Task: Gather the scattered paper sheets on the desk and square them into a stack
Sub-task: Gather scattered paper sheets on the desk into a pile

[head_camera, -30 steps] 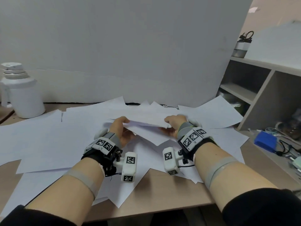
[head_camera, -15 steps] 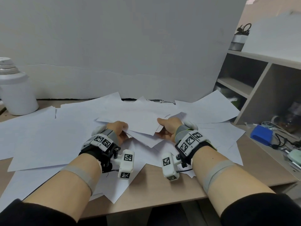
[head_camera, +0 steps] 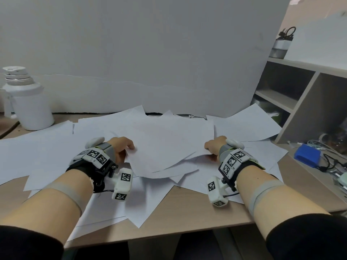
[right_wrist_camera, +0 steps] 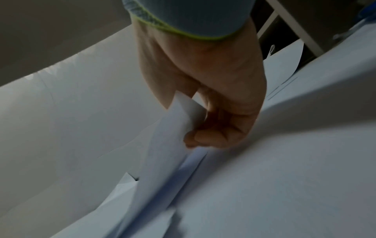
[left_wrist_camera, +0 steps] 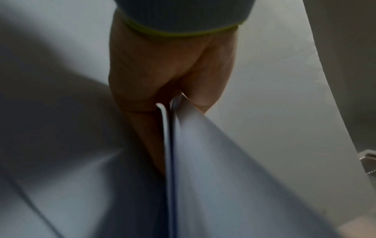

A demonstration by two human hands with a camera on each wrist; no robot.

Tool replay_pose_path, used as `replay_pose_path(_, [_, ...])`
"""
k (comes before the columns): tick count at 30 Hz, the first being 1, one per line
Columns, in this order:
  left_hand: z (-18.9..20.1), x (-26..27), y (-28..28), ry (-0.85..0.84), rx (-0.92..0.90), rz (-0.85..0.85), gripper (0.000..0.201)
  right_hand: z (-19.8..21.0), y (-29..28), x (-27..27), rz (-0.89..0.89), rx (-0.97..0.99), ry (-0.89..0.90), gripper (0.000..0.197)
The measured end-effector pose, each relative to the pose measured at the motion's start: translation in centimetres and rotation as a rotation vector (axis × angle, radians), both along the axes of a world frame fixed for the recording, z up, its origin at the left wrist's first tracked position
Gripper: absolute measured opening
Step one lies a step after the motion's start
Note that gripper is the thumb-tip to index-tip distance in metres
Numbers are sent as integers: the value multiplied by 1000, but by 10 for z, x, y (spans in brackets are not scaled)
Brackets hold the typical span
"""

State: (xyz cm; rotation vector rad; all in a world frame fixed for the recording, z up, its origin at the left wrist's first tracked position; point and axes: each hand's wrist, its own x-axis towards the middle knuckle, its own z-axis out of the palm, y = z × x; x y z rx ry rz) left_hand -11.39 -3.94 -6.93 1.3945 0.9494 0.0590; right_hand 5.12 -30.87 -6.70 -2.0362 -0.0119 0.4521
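Note:
Several white paper sheets (head_camera: 56, 147) lie scattered across the wooden desk (head_camera: 187, 212). A small bundle of sheets (head_camera: 169, 147) is held between both hands at the desk's middle. My left hand (head_camera: 122, 149) pinches the bundle's left edge; in the left wrist view the sheet edges (left_wrist_camera: 171, 128) run between thumb and fingers (left_wrist_camera: 142, 99). My right hand (head_camera: 213, 149) pinches the bundle's right edge, and in the right wrist view a paper corner (right_wrist_camera: 183, 116) sits between its thumb and curled fingers (right_wrist_camera: 215, 136). The fingertips under the paper are hidden.
A white jug (head_camera: 24, 102) stands at the back left. A grey board (head_camera: 150, 53) leans behind the desk. A shelf unit (head_camera: 300, 102) is on the right, with a blue object (head_camera: 307, 154) and cables beside it.
Both hands have moved apart along the held bundle, the left one leftward and the right one rightward. The bundle now lies lower and flatter over the other sheets.

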Motion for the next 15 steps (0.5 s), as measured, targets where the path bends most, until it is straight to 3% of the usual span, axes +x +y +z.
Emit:
replay_pose_path(4, [1,-2,8,51,81,-10,21,0,3,-4,136,-202,-41,20])
replay_pose_path(6, [-2,1,12,63,109,-20,20,-1,8,-7,200,-129,-49,20])
replay_pose_path(9, [-15,9,29,103,198,-60,36,-2,9,-10,184,58,-33,16])
replay_pose_path(13, [-60,32,71,65,163,-84,85,2,12,-12,187,146,25,12])
replay_pose_path(15, [-52,25,58,19,101,-62,70,2,15,-13,204,74,15,13])
